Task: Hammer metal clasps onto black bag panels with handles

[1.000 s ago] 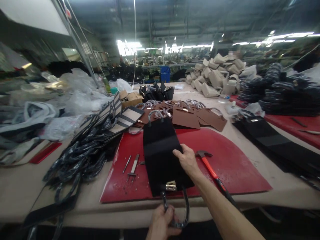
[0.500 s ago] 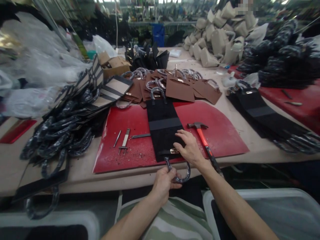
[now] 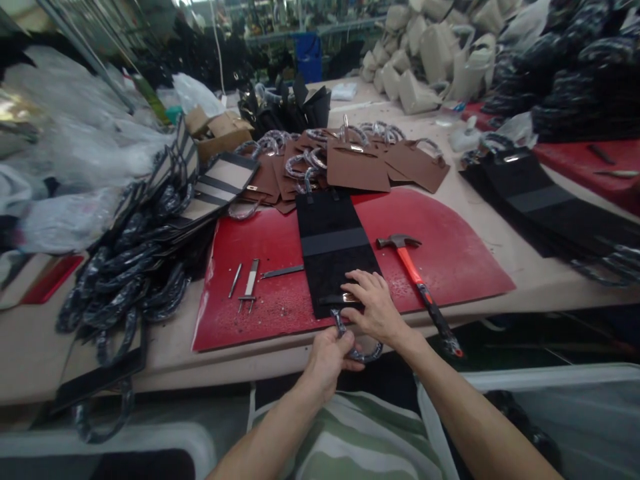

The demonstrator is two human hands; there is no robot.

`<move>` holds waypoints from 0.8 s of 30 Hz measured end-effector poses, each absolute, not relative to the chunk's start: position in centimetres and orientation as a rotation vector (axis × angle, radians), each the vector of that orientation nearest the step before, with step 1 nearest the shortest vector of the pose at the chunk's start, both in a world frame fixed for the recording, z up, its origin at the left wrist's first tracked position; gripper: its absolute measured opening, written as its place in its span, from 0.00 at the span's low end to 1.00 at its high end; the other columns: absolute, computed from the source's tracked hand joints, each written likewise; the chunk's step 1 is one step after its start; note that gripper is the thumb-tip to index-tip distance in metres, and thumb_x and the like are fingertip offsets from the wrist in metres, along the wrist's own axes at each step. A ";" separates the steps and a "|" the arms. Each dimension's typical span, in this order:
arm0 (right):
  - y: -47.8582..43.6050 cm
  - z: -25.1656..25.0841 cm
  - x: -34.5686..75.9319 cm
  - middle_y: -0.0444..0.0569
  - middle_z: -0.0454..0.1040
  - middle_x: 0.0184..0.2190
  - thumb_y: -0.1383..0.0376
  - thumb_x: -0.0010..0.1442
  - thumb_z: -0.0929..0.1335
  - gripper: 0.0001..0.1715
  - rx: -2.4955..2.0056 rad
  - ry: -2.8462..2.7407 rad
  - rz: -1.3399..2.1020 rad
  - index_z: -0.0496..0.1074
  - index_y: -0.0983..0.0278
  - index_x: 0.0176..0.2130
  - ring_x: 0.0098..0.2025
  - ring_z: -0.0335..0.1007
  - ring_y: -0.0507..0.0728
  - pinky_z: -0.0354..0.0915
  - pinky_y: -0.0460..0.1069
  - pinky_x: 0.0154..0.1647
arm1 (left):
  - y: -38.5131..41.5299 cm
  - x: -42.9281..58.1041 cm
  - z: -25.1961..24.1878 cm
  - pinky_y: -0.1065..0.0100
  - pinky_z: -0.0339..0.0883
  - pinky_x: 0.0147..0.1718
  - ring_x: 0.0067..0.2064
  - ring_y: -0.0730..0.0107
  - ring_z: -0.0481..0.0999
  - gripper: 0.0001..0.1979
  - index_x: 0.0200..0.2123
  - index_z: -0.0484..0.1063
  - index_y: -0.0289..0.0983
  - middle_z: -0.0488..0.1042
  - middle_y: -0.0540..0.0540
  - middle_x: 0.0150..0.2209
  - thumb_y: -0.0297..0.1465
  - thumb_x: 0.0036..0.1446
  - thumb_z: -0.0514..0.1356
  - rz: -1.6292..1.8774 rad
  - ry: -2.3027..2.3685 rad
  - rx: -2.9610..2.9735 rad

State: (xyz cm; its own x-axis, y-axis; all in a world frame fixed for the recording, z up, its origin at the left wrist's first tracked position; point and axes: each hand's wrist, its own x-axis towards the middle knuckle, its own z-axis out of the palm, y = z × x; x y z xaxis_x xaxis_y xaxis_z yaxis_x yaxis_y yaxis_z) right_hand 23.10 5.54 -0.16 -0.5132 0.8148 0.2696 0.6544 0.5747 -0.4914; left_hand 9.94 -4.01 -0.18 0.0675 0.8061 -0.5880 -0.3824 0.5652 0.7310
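A long black bag panel [image 3: 337, 267] with a grey band lies across the red board [image 3: 270, 320]. Its plastic-wrapped handle [image 3: 369, 355] hangs over the table's front edge, and my left hand [image 3: 330, 357] is closed around the left side of that loop. Over the panel's near end rests my right hand [image 3: 375, 303], fingers apart, beside a shiny metal clasp [image 3: 350, 297]. A claw hammer [image 3: 413, 273] with an orange and black grip lies to the right. To the left are a thin metal rod [image 3: 235, 280], a pronged tool [image 3: 249, 287] and a flat metal strip [image 3: 283, 272].
Black panels with wrapped handles [image 3: 125, 280] pile up at left, partly overhanging the edge. Brown bag panels [image 3: 357, 167] lie behind the board. More black panels [image 3: 545, 197] lie at right. Beige bags [image 3: 435, 60] are heaped at the back. Pale bins stand below the table.
My right hand has settled slightly lower and flatter over the panel's near end, by the clasp. My left hand keeps hold of the handle. The whole view has shifted a little.
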 end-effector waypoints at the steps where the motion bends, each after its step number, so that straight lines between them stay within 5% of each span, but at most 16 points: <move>1: 5.6 -0.2 23.1 0.55 0.68 0.60 0.62 0.55 0.71 0.22 -1.171 -2.337 0.450 0.73 0.61 0.51 0.64 0.59 0.67 0.48 0.67 0.65 | -4.0 9.9 -0.1 0.68 0.72 0.28 0.31 0.67 0.74 0.34 0.42 0.72 0.31 0.72 0.44 0.31 0.52 0.42 0.69 0.921 1.198 0.456; 11: 6.7 -1.3 24.2 0.54 0.67 0.61 0.61 0.56 0.71 0.23 -1.082 -2.369 0.433 0.73 0.58 0.52 0.63 0.59 0.68 0.50 0.68 0.64 | -3.4 1.9 3.6 0.71 0.62 0.23 0.22 0.70 0.73 0.21 0.30 0.72 0.35 0.73 0.46 0.26 0.49 0.55 0.58 0.698 1.502 0.951; 17: 7.1 -1.7 24.2 0.54 0.68 0.59 0.60 0.55 0.71 0.22 -1.072 -2.349 0.379 0.73 0.59 0.50 0.62 0.61 0.68 0.52 0.67 0.63 | 0.9 -7.3 5.9 0.64 0.66 0.40 0.40 0.57 0.78 0.12 0.40 0.76 0.36 0.79 0.40 0.38 0.36 0.61 0.57 0.527 2.314 1.538; 20: 6.9 -1.8 24.0 0.54 0.68 0.60 0.60 0.55 0.71 0.23 -1.093 -2.340 0.396 0.73 0.59 0.51 0.62 0.61 0.68 0.52 0.68 0.63 | 2.7 -10.0 5.7 0.61 0.65 0.42 0.46 0.50 0.77 0.17 0.43 0.76 0.33 0.78 0.33 0.44 0.41 0.59 0.60 0.169 2.500 1.607; 24: 6.7 -1.3 23.9 0.53 0.67 0.60 0.61 0.54 0.71 0.24 -1.131 -2.351 0.428 0.73 0.59 0.52 0.63 0.60 0.68 0.50 0.68 0.65 | 4.5 -11.4 4.6 0.64 0.64 0.35 0.40 0.52 0.79 0.19 0.35 0.76 0.36 0.79 0.37 0.36 0.47 0.55 0.62 -0.093 2.395 1.503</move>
